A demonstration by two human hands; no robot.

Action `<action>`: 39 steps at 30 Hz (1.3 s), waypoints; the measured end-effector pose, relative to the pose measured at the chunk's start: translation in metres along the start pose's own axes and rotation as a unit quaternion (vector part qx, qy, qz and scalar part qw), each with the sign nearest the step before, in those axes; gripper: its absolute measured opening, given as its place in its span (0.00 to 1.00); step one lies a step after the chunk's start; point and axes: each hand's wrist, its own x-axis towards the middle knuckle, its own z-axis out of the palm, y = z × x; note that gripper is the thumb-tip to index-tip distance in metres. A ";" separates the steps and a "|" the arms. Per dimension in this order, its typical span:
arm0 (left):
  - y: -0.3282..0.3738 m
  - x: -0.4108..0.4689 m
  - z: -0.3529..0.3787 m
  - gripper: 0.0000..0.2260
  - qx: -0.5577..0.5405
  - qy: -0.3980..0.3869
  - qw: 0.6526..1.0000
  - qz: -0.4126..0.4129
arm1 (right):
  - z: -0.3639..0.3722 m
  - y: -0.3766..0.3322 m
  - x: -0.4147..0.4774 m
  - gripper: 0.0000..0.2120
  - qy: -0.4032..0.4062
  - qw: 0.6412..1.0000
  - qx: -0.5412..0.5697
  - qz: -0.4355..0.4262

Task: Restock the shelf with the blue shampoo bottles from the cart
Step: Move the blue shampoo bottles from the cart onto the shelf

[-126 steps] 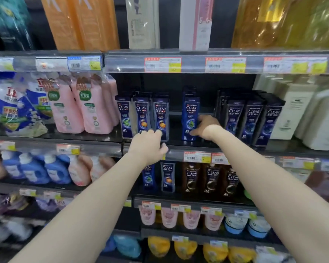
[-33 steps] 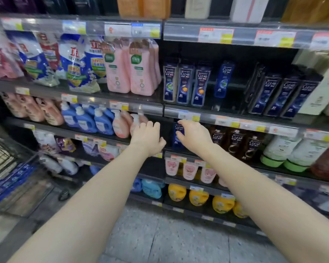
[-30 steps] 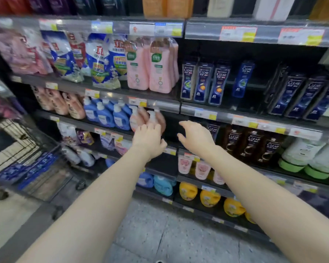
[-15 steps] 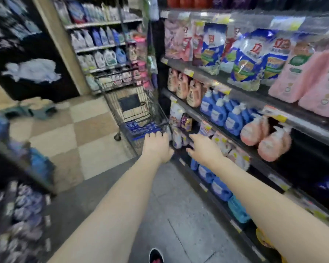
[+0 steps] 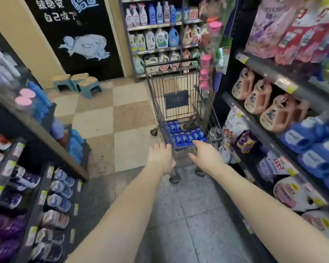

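A dark wire shopping cart (image 5: 180, 86) stands in the aisle ahead of me, close to the right-hand shelving. Several blue shampoo bottles (image 5: 186, 135) lie flat on its bottom. My left hand (image 5: 160, 158) is stretched out in front of the cart's near end, fingers relaxed and empty. My right hand (image 5: 205, 154) reaches toward the cart's near rim with straight fingers, its fingertips close to the bottles, holding nothing. The shelf with the shampoo row is out of view.
Shelving (image 5: 285, 103) with pink and blue detergent jugs and refill pouches lines the right. A lower rack (image 5: 42, 186) of pouches runs along the left. Three small stools (image 5: 78, 84) stand on the checkered floor behind the cart, before a back shelf (image 5: 156, 37) of bottles.
The view has swung left from the shampoo shelf to the aisle. Both empty hands left the shelf and now reach toward the cart, which is closer and centred.
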 end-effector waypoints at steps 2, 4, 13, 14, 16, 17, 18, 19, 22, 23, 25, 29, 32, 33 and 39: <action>-0.011 0.026 0.006 0.24 -0.006 -0.010 1.000 -0.006 | 0.006 0.002 0.029 0.28 -0.014 1.000 -0.004 0.001; -0.020 0.062 0.010 0.27 -0.012 -0.025 1.000 -0.008 | 0.016 0.009 0.071 0.25 -0.025 1.000 -0.014 0.004; -0.036 0.267 0.042 0.26 -0.033 -0.056 0.998 -0.011 | 0.070 0.058 0.290 0.19 -0.089 0.994 -0.046 -0.033; -0.037 0.296 0.044 0.24 -0.035 -0.054 0.998 -0.013 | 0.079 0.067 0.321 0.19 -0.099 0.992 -0.058 -0.044; -0.035 0.355 0.048 0.21 -0.051 -0.048 0.997 -0.017 | 0.093 0.085 0.382 0.20 -0.124 0.987 -0.081 -0.060; -0.035 0.384 0.049 0.20 -0.057 -0.048 0.997 -0.018 | 0.098 0.092 0.411 0.21 -0.133 0.985 -0.087 -0.064; -0.034 0.411 0.051 0.20 -0.057 -0.053 0.997 -0.015 | 0.103 0.100 0.438 0.20 -0.143 0.984 -0.090 -0.063; -0.033 0.436 0.053 0.20 -0.057 -0.062 0.996 -0.012 | 0.106 0.107 0.462 0.20 -0.150 0.982 -0.093 -0.060; -0.030 0.494 0.062 0.22 -0.045 -0.108 0.993 -0.005 | 0.117 0.125 0.523 0.19 -0.165 0.980 -0.096 -0.058; -0.031 0.510 0.067 0.22 -0.042 -0.127 0.991 -0.005 | 0.122 0.130 0.539 0.20 -0.174 0.979 -0.097 -0.054; -0.034 0.542 0.081 0.23 -0.032 -0.159 0.987 -0.008 | 0.134 0.138 0.567 0.22 -0.180 0.977 -0.100 -0.052; -0.038 0.600 0.115 0.25 0.003 -0.197 0.980 -0.005 | 0.167 0.155 0.609 0.22 -0.194 0.977 -0.088 -0.028; -0.037 0.635 0.140 0.24 -0.022 -0.217 0.976 -0.021 | 0.199 0.169 0.632 0.20 -0.209 0.975 -0.070 0.006; -0.038 0.646 0.151 0.24 -0.027 -0.227 0.973 -0.032 | 0.210 0.173 0.641 0.21 -0.218 0.974 -0.062 0.020; -0.038 0.705 0.220 0.28 -0.046 -0.271 0.958 -0.086 | 0.294 0.204 0.711 0.16 -0.273 0.957 -0.070 0.061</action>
